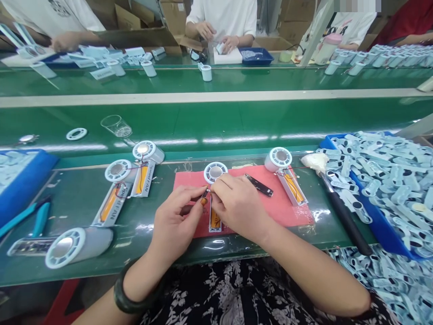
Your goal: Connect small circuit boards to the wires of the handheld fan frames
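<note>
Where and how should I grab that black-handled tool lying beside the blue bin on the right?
Probably by the middle of its black handle, coming from the near left side: the long grip slants toward you, while the blue bin crowds its right.

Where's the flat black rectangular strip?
Head view, right of centre: the strip lies on the flat red mat, just right of the person's right hand.

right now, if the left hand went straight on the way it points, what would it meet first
Most likely the right hand, close ahead of the left hand along that line; whether the two already touch is unclear from this single view.
</note>
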Demonstrator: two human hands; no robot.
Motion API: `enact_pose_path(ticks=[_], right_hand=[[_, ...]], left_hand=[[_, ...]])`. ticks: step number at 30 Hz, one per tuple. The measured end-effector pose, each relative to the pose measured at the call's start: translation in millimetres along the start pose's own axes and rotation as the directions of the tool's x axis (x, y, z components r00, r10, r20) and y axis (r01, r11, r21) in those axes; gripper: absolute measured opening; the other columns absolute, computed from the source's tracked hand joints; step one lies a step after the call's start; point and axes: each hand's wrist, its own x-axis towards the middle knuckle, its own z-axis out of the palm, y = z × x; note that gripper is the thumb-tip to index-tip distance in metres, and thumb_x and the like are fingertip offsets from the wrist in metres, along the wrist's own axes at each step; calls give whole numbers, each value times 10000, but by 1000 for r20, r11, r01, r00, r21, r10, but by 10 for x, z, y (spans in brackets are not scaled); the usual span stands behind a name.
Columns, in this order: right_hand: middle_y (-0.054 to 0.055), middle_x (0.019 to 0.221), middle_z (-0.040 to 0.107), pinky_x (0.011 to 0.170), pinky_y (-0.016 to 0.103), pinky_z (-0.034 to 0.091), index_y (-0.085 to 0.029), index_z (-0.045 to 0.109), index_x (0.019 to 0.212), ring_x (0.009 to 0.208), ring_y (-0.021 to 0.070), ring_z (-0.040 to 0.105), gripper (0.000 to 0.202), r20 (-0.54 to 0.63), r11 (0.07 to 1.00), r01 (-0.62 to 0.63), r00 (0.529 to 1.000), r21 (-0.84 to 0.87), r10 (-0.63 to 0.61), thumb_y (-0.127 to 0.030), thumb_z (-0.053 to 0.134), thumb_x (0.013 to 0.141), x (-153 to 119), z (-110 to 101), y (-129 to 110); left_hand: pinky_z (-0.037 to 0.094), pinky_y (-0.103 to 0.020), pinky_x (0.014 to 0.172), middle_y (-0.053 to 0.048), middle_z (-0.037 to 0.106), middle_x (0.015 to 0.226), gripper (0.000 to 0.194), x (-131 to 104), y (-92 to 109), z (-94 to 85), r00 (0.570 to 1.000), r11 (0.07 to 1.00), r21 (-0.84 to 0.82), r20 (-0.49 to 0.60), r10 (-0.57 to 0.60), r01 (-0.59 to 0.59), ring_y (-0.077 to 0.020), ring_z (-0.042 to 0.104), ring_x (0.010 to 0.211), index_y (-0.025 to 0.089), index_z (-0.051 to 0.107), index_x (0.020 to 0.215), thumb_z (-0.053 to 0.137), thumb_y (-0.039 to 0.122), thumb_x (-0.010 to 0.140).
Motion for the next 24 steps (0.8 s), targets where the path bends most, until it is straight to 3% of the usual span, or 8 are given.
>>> enact_pose_path(ticks=[11,16,24], right_hand=[[45,841,589,629,354,285,-149,616,846,713,179,475,252,97,1000,22,995,13,-23,-148,439,1026,4,-27,57],[42,857,590,618,349,275,-152,622,868,733,183,497,160,169,997,78,983,-5,-76,-133,514,984,23,-51,92],[44,812,588,635,357,302,-148,614,820,719,182,493,283,17,1000,-2,1000,11,2,-140,407,1013,-24,34,42]], left_hand=[[624,-184,683,-2,688,1003,214,21,26,-42,998,995,-73,34,-60,63,-124,708,815,292,776,1097,707,233,903],[608,-172,665,-5,692,992,222,20,31,-49,998,1000,20,53,17,-18,-124,679,832,277,764,1111,677,208,918],[584,-185,679,-40,690,1046,231,-50,35,20,998,986,156,-16,69,-65,-129,683,871,200,737,1145,630,174,942]])
